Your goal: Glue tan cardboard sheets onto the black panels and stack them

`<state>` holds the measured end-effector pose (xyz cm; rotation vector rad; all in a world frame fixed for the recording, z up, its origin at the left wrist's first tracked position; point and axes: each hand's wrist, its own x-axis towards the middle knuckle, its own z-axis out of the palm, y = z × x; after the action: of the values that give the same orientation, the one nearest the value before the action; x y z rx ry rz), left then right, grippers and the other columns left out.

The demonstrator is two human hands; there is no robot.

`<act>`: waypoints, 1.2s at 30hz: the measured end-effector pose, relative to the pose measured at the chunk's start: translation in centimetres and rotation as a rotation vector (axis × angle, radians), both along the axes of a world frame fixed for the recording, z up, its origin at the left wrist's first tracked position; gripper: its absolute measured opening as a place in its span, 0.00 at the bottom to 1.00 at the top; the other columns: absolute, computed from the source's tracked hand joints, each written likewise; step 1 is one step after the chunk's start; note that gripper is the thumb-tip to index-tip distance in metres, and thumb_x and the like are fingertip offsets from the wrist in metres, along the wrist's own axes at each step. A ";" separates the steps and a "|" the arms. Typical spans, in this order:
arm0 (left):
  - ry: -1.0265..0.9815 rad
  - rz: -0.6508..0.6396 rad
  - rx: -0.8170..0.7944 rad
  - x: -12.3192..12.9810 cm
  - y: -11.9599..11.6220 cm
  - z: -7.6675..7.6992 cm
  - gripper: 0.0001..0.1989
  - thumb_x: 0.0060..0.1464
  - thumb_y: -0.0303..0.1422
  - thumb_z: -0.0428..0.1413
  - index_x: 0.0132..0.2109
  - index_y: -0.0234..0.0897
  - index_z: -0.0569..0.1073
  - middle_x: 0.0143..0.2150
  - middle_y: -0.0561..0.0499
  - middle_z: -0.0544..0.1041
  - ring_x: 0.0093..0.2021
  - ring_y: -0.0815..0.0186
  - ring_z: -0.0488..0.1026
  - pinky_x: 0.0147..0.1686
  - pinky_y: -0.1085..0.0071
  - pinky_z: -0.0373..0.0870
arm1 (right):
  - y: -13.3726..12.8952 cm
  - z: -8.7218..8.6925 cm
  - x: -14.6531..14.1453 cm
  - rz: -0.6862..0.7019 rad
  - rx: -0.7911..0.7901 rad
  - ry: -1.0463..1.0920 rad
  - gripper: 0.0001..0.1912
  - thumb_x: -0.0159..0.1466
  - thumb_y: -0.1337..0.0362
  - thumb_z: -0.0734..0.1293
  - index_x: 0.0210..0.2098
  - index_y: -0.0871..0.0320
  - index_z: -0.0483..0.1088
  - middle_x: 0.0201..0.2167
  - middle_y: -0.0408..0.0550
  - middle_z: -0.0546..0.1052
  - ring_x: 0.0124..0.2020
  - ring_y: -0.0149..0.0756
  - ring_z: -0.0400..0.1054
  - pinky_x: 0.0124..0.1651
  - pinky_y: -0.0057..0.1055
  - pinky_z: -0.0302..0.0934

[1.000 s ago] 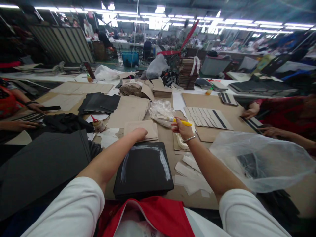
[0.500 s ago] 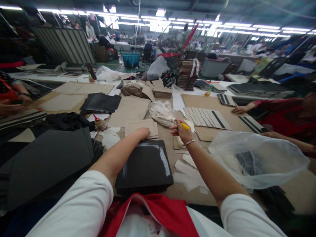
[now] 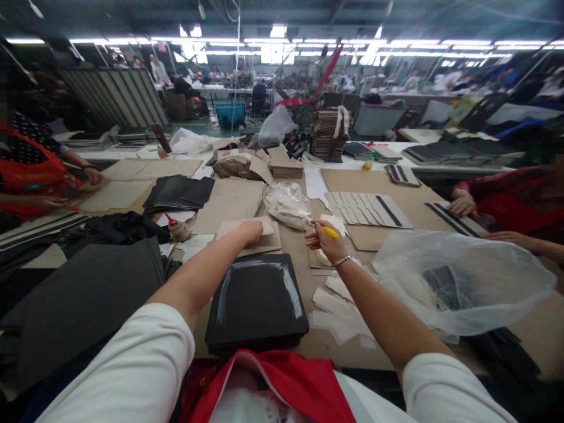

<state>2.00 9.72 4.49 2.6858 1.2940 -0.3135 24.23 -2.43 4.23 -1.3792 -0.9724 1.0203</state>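
Note:
My left hand is closed on the edge of a beige sheet, which it tilts up from a small stack of beige pieces. Closed around a yellow-handled tool, my right hand hovers right of that stack; the tool's working end is hard to make out. Nearest to me lies a stack of black panels, whose top panel carries whitish smears along its left, far and right edges. Under my right hand is a cream-coloured pad or container, partly hidden.
A crumpled clear bag lies beyond my hands, and a larger clear bag at right. White strips flank the black stack. Dark sheets and a red-tipped bottle are at left. Co-workers' hands are at both sides.
My left hand has raised a beige sheet's near edge and shifted slightly left. My right hand stays nearly in place with the yellow-handled tool. The right-hand co-worker's hand has moved toward the striped piece.

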 end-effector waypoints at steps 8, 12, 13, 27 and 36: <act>-0.954 0.249 0.097 -6.1 0.1 8.1 0.09 0.46 0.31 0.50 0.30 0.31 0.73 0.50 0.45 0.73 0.41 0.64 0.74 0.40 0.69 0.75 | 1.0 1.2 -4.8 0.133 -0.226 0.015 0.12 0.63 0.53 0.61 0.36 0.55 0.56 0.22 0.40 0.73 0.18 0.31 0.70 0.18 0.24 0.62; -1.668 0.390 -0.083 -5.5 -5.5 7.0 0.10 0.41 0.36 0.57 0.26 0.32 0.69 0.48 0.47 0.73 0.36 0.66 0.74 0.35 0.67 0.77 | 1.3 1.0 -8.8 0.106 -0.220 -0.006 0.12 0.61 0.58 0.63 0.34 0.54 0.53 0.23 0.36 0.68 0.17 0.28 0.66 0.20 0.26 0.64; -1.750 0.416 -0.085 -5.2 -7.2 6.6 0.11 0.41 0.37 0.58 0.26 0.32 0.69 0.48 0.48 0.73 0.36 0.67 0.74 0.35 0.67 0.77 | 1.0 0.9 -9.3 0.086 -0.211 -0.009 0.12 0.60 0.59 0.63 0.34 0.54 0.53 0.22 0.35 0.66 0.18 0.27 0.65 0.21 0.26 0.63; -1.551 0.978 -0.551 -13.4 -19.7 -2.3 0.19 0.38 0.45 0.64 0.30 0.34 0.70 0.24 0.55 0.72 0.22 0.72 0.69 0.19 0.78 0.66 | -9.4 -1.7 -4.8 0.038 0.184 -0.756 0.07 0.59 0.61 0.61 0.34 0.55 0.57 0.24 0.41 0.65 0.24 0.32 0.59 0.29 0.29 0.55; -1.312 0.971 -0.350 -13.7 -18.4 -4.2 0.14 0.38 0.39 0.62 0.30 0.34 0.73 0.22 0.55 0.72 0.22 0.72 0.67 0.19 0.78 0.59 | -9.9 -4.1 -6.9 0.035 -0.058 -1.031 0.08 0.62 0.60 0.58 0.38 0.58 0.60 0.21 0.42 0.66 0.20 0.32 0.59 0.25 0.27 0.46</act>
<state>-11.72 -8.73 0.30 1.1307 1.5008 1.0101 17.36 -12.34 0.10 -1.9779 -1.7044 0.2944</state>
